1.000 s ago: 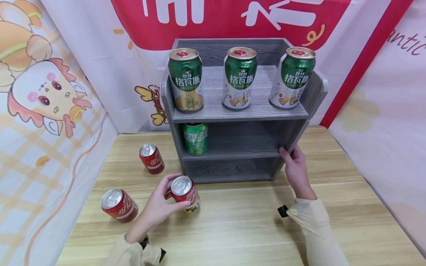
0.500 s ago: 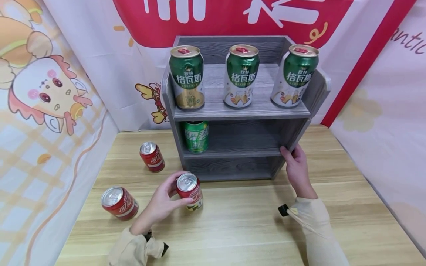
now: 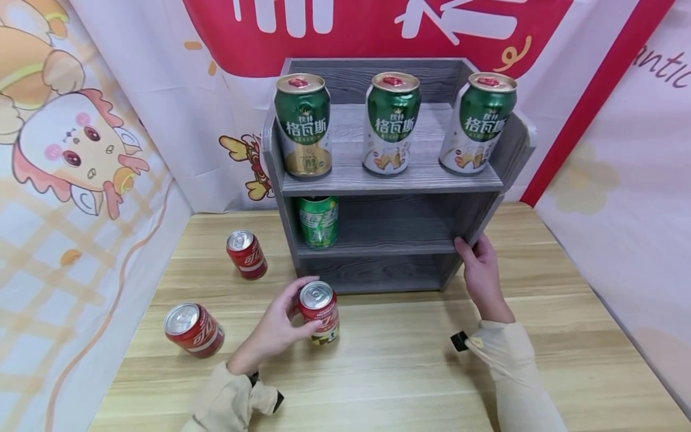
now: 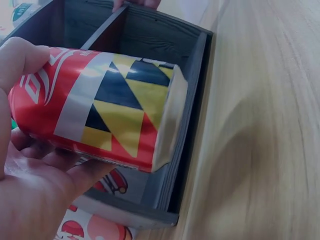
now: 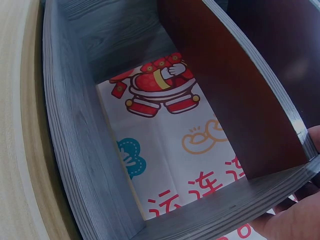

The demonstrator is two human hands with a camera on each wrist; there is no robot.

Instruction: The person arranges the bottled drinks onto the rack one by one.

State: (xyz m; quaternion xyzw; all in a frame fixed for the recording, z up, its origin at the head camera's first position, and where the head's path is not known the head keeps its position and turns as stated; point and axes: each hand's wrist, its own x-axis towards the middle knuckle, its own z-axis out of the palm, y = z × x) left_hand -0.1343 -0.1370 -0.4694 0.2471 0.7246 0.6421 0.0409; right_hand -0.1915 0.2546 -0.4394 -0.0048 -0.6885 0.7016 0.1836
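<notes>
A white printed backdrop hangs beyond the wooden tabletop, and on my feed the grey shelf unit stands at the far middle. I have the left hand gripping a red cola can, thumb on its near side, fingers curled behind; the can sits just in front of the unit's lower left and looks lifted. The right hand pinches the right side panel, fingers partly hidden outside it. A green soda can occupies the middle tier's left end. I read this as the carrying step; the next move seems to call for levelling the can and easing it into a lower tier, clear of the edges
</notes>
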